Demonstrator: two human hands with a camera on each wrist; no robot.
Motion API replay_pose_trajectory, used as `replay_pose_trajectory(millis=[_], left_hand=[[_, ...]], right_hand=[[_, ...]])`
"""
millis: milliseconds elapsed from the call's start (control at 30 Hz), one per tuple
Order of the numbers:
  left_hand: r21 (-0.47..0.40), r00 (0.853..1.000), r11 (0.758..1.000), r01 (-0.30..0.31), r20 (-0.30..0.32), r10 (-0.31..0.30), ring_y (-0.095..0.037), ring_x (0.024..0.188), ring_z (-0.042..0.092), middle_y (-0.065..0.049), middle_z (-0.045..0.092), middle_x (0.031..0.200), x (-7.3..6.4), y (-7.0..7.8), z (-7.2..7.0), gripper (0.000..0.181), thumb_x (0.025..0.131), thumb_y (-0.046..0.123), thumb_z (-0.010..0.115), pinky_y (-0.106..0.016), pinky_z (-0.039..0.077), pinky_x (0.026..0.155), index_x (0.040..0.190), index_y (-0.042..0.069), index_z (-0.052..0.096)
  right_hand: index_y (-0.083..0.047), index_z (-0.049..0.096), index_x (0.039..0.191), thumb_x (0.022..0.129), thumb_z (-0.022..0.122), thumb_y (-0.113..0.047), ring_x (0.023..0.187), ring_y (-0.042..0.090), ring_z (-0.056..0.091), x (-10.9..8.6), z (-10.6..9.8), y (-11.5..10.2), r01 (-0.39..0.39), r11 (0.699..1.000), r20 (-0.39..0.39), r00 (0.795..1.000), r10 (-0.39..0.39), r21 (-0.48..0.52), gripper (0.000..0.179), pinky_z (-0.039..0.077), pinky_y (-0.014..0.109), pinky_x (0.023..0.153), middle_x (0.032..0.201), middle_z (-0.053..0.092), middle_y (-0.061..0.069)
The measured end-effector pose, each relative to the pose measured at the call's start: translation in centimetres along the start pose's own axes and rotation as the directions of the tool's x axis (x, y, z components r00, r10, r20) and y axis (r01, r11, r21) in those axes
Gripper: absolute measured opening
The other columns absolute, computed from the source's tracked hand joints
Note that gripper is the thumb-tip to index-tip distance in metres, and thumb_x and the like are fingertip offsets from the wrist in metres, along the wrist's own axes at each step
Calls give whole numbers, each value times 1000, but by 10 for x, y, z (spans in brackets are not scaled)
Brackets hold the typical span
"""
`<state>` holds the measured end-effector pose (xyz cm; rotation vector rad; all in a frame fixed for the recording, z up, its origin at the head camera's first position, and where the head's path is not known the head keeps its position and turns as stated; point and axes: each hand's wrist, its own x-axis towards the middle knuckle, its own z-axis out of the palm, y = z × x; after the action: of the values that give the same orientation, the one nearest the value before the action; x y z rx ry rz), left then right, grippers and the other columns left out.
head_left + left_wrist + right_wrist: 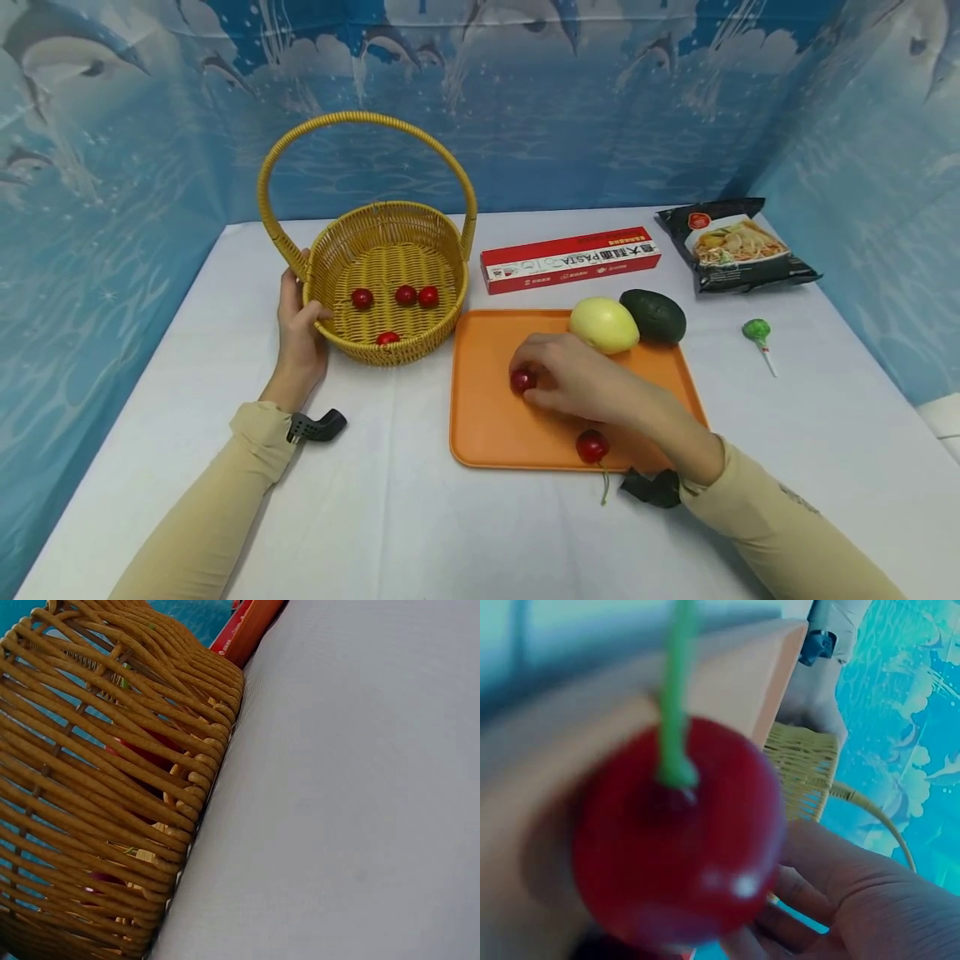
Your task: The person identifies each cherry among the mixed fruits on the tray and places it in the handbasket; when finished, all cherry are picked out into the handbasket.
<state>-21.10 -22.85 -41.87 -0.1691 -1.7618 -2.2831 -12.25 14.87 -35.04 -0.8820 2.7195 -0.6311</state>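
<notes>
My left hand (302, 337) grips the left side of a yellow woven basket (382, 354), its thumb over the rim. Several red cherries (362, 298) lie on the basket's floor. Over the orange tray (480, 417), my right hand (573, 375) pinches a cherry (522, 381) between thumb and fingers. Another cherry (592, 446) with a green stem rests at the tray's front edge below the right wrist. That cherry (682, 840) looms large and blurred in the right wrist view, hiding part of the hand. The left wrist view shows the basket's woven wall (112, 765), not the hand.
A yellow lemon-like fruit (603, 325) and a dark avocado (652, 317) sit at the tray's back right corner. Behind the tray lies a red pasta box (570, 258). Farther right are a black noodle packet (738, 246) and a green lollipop (757, 331). The basket's tall handle (367, 118) arches upward.
</notes>
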Motion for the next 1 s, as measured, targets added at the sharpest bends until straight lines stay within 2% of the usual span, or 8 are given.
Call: replay_pose_trajectory(millis=[200, 433, 600, 700, 867, 1000], left_hand=[[1, 1000, 1000, 2, 0, -2, -27, 155, 33, -7, 34, 167, -2, -2, -1, 90, 76, -6, 40, -43, 27, 127, 163, 18, 34], [-2, 1000, 1000, -6, 11, 6, -28, 155, 33, -7, 34, 167, -1, -3, -1, 91, 75, -6, 40, -42, 27, 126, 163, 18, 34], [2, 1000, 1000, -5, 4, 5, -28, 155, 33, -7, 34, 167, 0, -2, 0, 91, 75, -7, 40, -42, 28, 126, 163, 18, 34], [7, 1000, 1000, -6, -1, 6, -27, 154, 33, -8, 34, 166, 0, -2, 1, 90, 75, -7, 40, -41, 29, 125, 162, 18, 36], [6, 1000, 1000, -6, 1, 6, -27, 155, 33, -8, 35, 166, 1, -2, 0, 90, 75, -7, 40, -43, 27, 126, 161, 19, 36], [26, 1000, 1000, -7, 2, 7, -27, 155, 32, -7, 35, 167, 1, -1, -1, 89, 75, -6, 42, -47, 25, 128, 160, 20, 37]], right_hand=[[-15, 75, 117, 87, 84, -16, 106, 17, 68, 7, -12, 0, 7, 998, -13, 1000, -6, 66, 31, 59, 39, 96, 112, 73, -3], [-16, 76, 118, 89, 82, -16, 110, 18, 68, 27, -37, -11, 46, 995, -89, 995, -38, 87, 30, 57, 43, 99, 113, 75, -3], [-16, 76, 118, 91, 80, -16, 110, 14, 68, 52, -47, -19, 126, 981, -207, 974, -93, 151, 27, 56, 43, 102, 111, 75, -5], [-13, 76, 116, 90, 80, -15, 107, 13, 70, 69, -46, -26, 178, 968, -259, 957, -130, 175, 26, 59, 40, 98, 109, 75, -4], [-9, 75, 115, 91, 79, -13, 107, 15, 70, 94, -43, -38, 182, 963, -250, 960, -130, 198, 25, 60, 38, 96, 110, 75, 1], [-7, 74, 123, 93, 79, -14, 111, 19, 70, 106, -39, -43, 164, 966, -225, 967, -118, 198, 32, 58, 42, 96, 117, 76, 5]])
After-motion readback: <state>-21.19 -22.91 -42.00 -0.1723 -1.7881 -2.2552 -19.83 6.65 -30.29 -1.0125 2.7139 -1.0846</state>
